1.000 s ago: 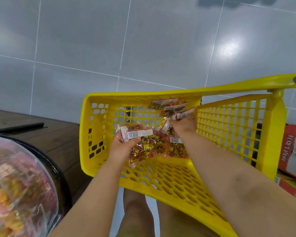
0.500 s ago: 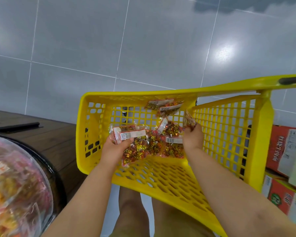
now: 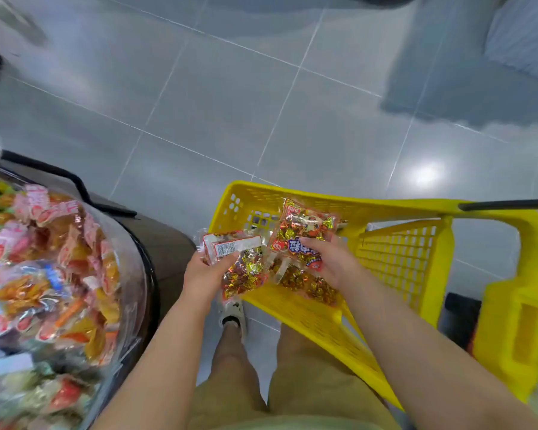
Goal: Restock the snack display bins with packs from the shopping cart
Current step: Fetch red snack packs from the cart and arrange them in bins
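A yellow plastic shopping cart (image 3: 398, 262) stands in front of me, to the right. My left hand (image 3: 207, 274) grips a clear pack of gold-and-red wrapped candies (image 3: 239, 262) at the cart's left rim, label side up. My right hand (image 3: 333, 262) holds a second candy pack (image 3: 302, 234) with its printed front up, lifted above the cart floor. Another pack of the same candy (image 3: 305, 282) lies in the cart under my right hand. A round clear display bin (image 3: 134, 274) heaped with snack packs (image 3: 44, 274) sits at the left.
Grey tiled floor (image 3: 230, 103) spreads beyond the cart. The bin stands on a dark wooden counter (image 3: 168, 252). The cart's black handle (image 3: 507, 204) runs off to the right. My legs and a shoe (image 3: 232, 315) are below the cart's near edge.
My right hand has lifted a candy pack out of the cart and turned its printed face up. My view has swung left and down, bringing the display bin further into sight.
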The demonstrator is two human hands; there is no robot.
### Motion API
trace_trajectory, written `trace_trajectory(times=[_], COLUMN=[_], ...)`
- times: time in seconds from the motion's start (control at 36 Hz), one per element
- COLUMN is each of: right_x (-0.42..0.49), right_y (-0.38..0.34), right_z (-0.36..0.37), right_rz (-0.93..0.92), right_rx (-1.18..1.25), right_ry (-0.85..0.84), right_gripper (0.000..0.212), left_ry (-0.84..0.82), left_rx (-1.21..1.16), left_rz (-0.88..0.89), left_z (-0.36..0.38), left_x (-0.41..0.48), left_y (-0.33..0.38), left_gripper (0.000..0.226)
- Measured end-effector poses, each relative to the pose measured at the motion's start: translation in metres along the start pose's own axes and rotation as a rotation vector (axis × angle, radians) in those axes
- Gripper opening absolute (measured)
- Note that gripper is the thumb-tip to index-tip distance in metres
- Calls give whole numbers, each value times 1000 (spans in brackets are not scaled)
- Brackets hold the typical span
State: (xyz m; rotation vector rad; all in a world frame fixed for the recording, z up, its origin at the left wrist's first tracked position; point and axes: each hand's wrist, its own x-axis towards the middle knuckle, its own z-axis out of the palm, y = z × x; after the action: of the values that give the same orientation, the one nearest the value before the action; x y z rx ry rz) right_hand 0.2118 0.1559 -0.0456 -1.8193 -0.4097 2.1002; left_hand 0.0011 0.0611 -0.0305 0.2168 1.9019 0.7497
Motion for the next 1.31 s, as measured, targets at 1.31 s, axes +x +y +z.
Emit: trace_trajectory(times=[1.31], right_x=[-264], right_y=[192], right_z=[603], right_rz=[-1117], right_rx=[-1313], right_ry=[-945], right_gripper=[17], left_ry=[1278], left_rx=[-941], left_rz=[264], left_z=[-577], left_x=[-220], left_y=[-158], left_gripper=[54])
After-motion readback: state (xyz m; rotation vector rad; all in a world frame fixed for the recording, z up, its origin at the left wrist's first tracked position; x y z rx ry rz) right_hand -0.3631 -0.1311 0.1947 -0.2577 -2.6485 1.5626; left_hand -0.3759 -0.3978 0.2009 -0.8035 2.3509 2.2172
